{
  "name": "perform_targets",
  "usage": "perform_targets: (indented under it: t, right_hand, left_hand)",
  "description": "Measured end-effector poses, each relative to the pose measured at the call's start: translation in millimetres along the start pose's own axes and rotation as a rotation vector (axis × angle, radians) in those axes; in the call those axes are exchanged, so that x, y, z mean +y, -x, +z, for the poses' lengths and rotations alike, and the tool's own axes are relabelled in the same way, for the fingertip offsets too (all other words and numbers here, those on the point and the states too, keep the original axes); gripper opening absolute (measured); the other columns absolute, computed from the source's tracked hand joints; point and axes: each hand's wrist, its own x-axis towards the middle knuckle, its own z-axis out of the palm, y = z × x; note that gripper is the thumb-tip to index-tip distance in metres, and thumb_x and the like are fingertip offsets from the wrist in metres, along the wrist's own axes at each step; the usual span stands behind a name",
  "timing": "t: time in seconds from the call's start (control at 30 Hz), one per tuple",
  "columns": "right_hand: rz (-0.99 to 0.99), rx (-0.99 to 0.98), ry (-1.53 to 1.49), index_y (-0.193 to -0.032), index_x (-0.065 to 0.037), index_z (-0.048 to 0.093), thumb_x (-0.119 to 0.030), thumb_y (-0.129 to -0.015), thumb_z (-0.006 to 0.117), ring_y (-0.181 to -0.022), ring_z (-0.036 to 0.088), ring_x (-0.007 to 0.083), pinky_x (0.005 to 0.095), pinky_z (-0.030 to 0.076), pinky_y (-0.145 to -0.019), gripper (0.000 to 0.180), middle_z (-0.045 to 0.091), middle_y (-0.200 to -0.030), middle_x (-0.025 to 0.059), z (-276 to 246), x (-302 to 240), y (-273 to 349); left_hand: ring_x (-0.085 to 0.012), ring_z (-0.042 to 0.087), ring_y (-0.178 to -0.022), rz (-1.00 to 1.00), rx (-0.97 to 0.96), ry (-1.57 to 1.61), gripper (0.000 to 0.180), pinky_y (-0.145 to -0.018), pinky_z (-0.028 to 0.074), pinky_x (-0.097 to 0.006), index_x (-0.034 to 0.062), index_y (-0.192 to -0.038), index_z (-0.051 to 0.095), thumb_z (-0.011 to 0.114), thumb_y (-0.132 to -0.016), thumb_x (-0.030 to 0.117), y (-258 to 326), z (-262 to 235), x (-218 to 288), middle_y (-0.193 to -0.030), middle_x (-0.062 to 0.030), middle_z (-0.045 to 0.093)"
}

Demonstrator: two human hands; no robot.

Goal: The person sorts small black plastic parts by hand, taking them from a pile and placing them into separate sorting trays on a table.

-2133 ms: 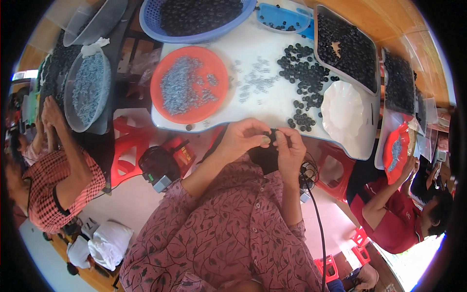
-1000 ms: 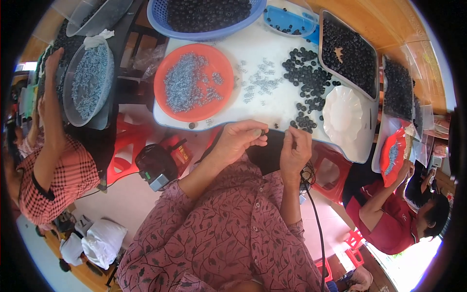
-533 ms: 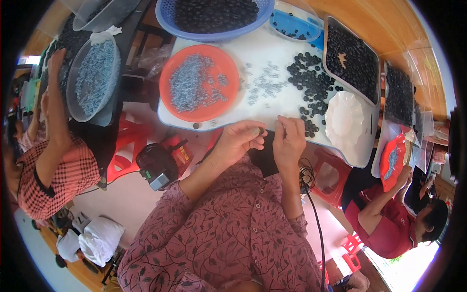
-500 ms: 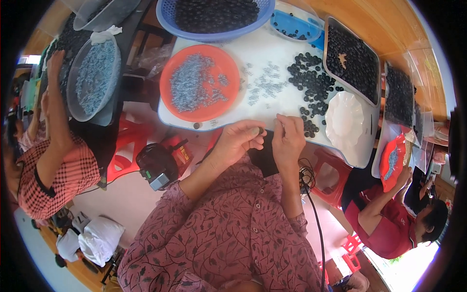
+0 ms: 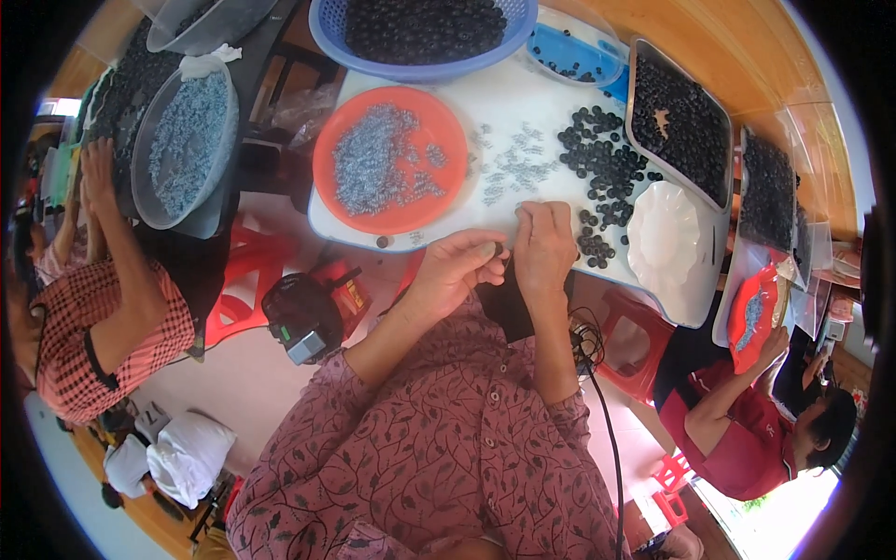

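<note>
My left hand and my right hand meet at the near edge of the white table. The left fingertips pinch a small dark round piece. The right hand's fingers are curled, and what they hold is hidden. Just beyond the hands lie scattered small grey parts and a loose heap of dark round pieces. An orange plate with a pile of grey parts sits to the left of them.
A white scalloped plate lies at the right. A blue basket and a grey tray hold dark pieces at the back. Other people work at left and lower right. A cable hangs down my front.
My hands have moved from my chest up to the table edge. The right hand reached toward the dark heap, then came back beside the left.
</note>
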Motion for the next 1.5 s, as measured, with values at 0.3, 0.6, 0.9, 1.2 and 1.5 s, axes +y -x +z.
perform_targets:
  t: [0.3,0.6,0.9,1.2,1.5]
  right_hand:
    - [-0.059,-0.106,-0.316,-0.100,-0.003,0.058,-0.005,-0.090,0.063,-0.076,0.062,0.0337,0.0399,0.050,-0.063,0.011,0.057,-0.092,0.0142,-37,-8,16]
    - [-0.091,-0.156,-0.353,-0.095,-0.003,0.061,-0.003,-0.088,0.066,-0.071,0.063,0.0300,0.0368,0.051,-0.060,0.009,0.059,-0.089,0.0125,-48,-14,27]
    - [0.045,-0.281,-0.459,-0.094,-0.001,0.061,0.000,-0.087,0.064,-0.073,0.060,0.0275,0.0340,0.050,-0.066,0.008,0.059,-0.086,0.0133,-56,-9,32]
    - [0.180,-0.312,-0.590,-0.092,0.000,0.063,0.000,-0.086,0.065,-0.073,0.059,0.0166,0.0286,0.048,-0.066,0.007,0.060,-0.083,0.0091,-60,-1,39]
    - [0.285,-0.274,-0.715,-0.092,0.001,0.061,-0.002,-0.089,0.068,-0.068,0.058,0.0104,0.0242,0.048,-0.063,0.008,0.063,-0.082,0.0054,-57,0,43]
  left_hand:
    - [-0.0139,0.066,-0.081,0.023,0.016,0.030,0.027,-0.074,0.058,-0.029,-0.0039,-0.122,0.060,0.056,-0.098,0.010,-3,6,1,-0.101,-0.0116,0.066]
    - [-0.0133,0.065,-0.078,0.046,0.048,-0.082,0.024,-0.072,0.056,-0.028,-0.0037,-0.119,0.061,0.056,-0.098,0.008,-2,11,-7,-0.091,-0.0078,0.066]
    - [-0.0130,0.065,-0.076,0.027,0.014,-0.275,0.021,-0.070,0.056,-0.027,-0.0035,-0.116,0.062,0.055,-0.098,0.006,-1,4,-11,-0.090,-0.0078,0.066]
    - [-0.0123,0.065,-0.076,0.020,-0.018,-0.407,0.020,-0.069,0.058,-0.028,-0.0034,-0.114,0.063,0.054,-0.098,0.006,1,10,-13,-0.092,-0.0079,0.067]
    - [-0.0125,0.065,-0.077,-0.054,-0.057,-0.113,0.023,-0.070,0.057,-0.027,-0.0038,-0.116,0.062,0.056,-0.098,0.009,1,10,-14,-0.093,-0.0079,0.067]
